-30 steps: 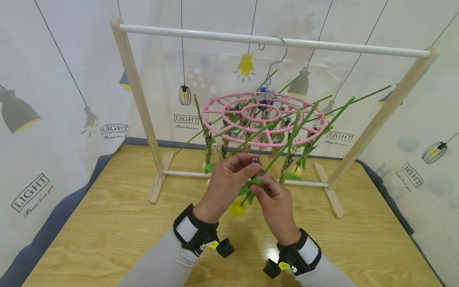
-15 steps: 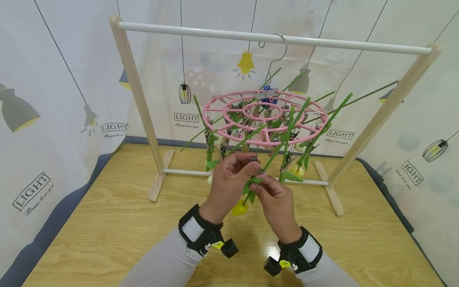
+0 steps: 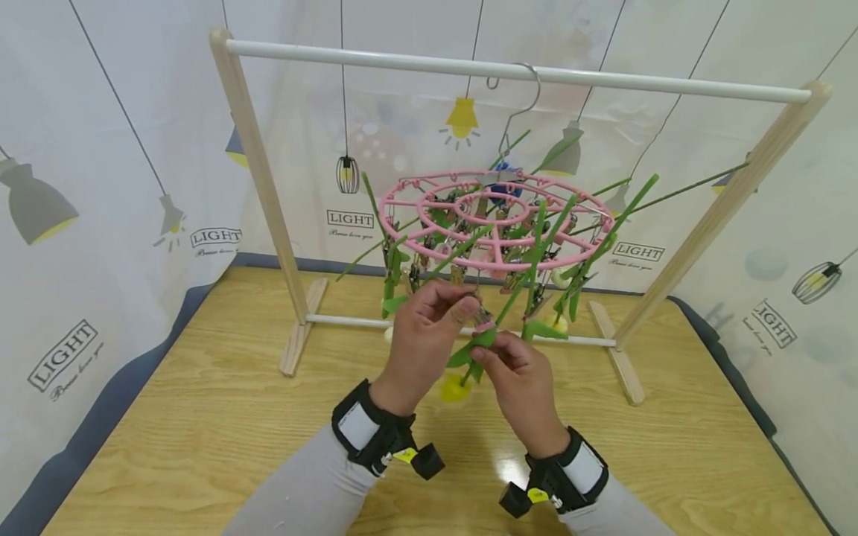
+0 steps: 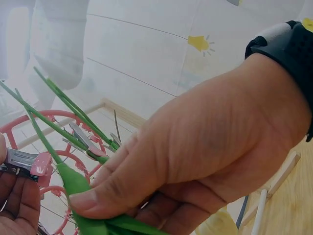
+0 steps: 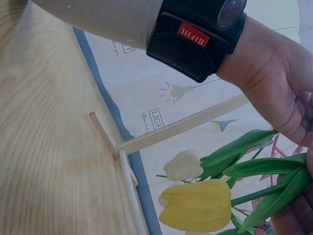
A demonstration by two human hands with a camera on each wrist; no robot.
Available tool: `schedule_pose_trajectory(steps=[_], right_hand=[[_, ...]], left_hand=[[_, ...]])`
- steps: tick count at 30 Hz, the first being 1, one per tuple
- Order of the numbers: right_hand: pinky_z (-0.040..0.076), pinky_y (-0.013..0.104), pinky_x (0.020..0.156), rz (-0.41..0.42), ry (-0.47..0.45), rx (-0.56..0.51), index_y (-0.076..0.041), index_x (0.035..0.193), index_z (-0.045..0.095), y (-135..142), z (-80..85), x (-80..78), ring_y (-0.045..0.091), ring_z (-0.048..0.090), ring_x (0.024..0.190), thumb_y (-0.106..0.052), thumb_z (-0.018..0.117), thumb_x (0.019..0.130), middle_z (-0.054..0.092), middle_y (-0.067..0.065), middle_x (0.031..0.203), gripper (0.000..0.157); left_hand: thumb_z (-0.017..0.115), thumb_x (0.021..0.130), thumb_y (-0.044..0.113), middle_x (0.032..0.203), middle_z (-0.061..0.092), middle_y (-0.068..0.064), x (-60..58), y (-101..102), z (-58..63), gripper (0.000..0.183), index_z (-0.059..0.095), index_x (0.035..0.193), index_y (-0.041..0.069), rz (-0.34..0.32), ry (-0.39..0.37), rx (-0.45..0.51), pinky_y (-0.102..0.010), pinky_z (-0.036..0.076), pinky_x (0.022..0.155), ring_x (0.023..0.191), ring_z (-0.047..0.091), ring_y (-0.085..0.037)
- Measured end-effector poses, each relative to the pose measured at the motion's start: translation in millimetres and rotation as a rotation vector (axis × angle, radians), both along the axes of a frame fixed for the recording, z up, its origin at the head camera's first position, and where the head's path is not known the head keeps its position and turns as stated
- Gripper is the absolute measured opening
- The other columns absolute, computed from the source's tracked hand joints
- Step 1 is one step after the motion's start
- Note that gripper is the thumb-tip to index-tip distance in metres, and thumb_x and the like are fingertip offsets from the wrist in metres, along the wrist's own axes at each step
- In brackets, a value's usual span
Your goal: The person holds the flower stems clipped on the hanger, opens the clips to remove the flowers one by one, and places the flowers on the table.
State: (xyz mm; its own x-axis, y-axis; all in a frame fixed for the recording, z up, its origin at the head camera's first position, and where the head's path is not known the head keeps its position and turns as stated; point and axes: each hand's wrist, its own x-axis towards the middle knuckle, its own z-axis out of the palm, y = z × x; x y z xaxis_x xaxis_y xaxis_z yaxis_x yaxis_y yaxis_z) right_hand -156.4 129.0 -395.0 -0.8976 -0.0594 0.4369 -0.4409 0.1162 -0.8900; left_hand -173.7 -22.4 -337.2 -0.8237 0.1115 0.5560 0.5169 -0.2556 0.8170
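Yellow, the tulip [image 3: 456, 388] hangs bloom-down, lower left of the right hand [image 3: 521, 381], whose fingers pinch its leafy stem [image 5: 259, 193], slanting up beside the pink-tipped clip [image 4: 36, 162] (pinched by the left hand's [image 3: 424, 344] fingers).

The round hanger [image 3: 497, 244] is pink. Just below its near edge, the clip [image 4: 29, 162] is silver with a pink tip, and the tulip [image 5: 200, 205] has a yellow bloom and green leaves. Behind the hanger, the off-white backdrop [image 3: 402, 89] is printed with grey and yellow lamps and black lettering. Above the hanger the rail [image 3: 429, 64] is white; beneath it the table [image 3: 201, 417] is honey-toned with streaky wood grain.
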Motion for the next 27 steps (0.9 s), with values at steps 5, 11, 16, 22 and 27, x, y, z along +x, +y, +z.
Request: schedule_pose_trajectory(steps=[5,11,16,22,27], right_hand=[[0.049,0.029,0.061,0.003,-0.036,0.076,-0.011,0.099,0.067,8,3.3,9.4,0.023,0.058,0.073,-0.016,0.061,0.090,0.068,0.003,0.091,0.012],[0.052,0.029,0.065,0.034,-0.044,0.150,-0.010,0.100,0.066,12,11.5,24.8,0.021,0.063,0.085,-0.015,0.061,0.089,0.067,0.010,0.107,0.013],[0.053,0.028,0.067,0.083,-0.019,0.172,-0.011,0.099,0.066,17,3.6,27.6,0.020,0.063,0.091,-0.008,0.061,0.088,0.066,0.013,0.108,0.012],[0.056,0.028,0.071,0.108,0.176,0.295,-0.017,0.100,0.067,29,-8.6,24.0,0.016,0.063,0.092,-0.001,0.064,0.083,0.067,0.009,0.105,0.024],[0.054,0.020,0.068,0.104,0.410,0.347,-0.013,0.104,0.068,41,-1.5,26.1,0.017,0.063,0.087,0.010,0.068,0.073,0.068,0.008,0.103,0.039]], left_hand=[[0.060,0.089,0.011,0.102,0.062,-0.022,0.7,1,-0.5,0.025,0.057,0.108,-0.005,-0.045,-0.015,0.030,-0.047,0.055,0.080,0.089,0.061,-0.033],[0.064,0.087,0.013,0.106,0.063,-0.022,3.3,2,-0.1,0.030,0.059,0.114,0.000,-0.074,-0.059,0.062,-0.037,0.055,0.084,0.091,0.063,-0.031],[0.066,0.086,0.016,0.106,0.065,-0.019,4.4,2,0.0,0.030,0.062,0.114,0.006,-0.024,-0.043,0.022,-0.034,0.056,0.080,0.092,0.063,-0.026],[0.066,0.086,0.017,0.105,0.066,-0.015,3.6,3,-0.7,0.028,0.063,0.113,0.010,-0.029,-0.042,0.008,-0.040,0.056,0.079,0.092,0.062,-0.025],[0.065,0.086,0.013,0.104,0.065,-0.017,6.2,4,4.9,0.028,0.062,0.114,0.007,-0.015,-0.042,0.003,-0.032,0.055,0.077,0.091,0.062,-0.024]])
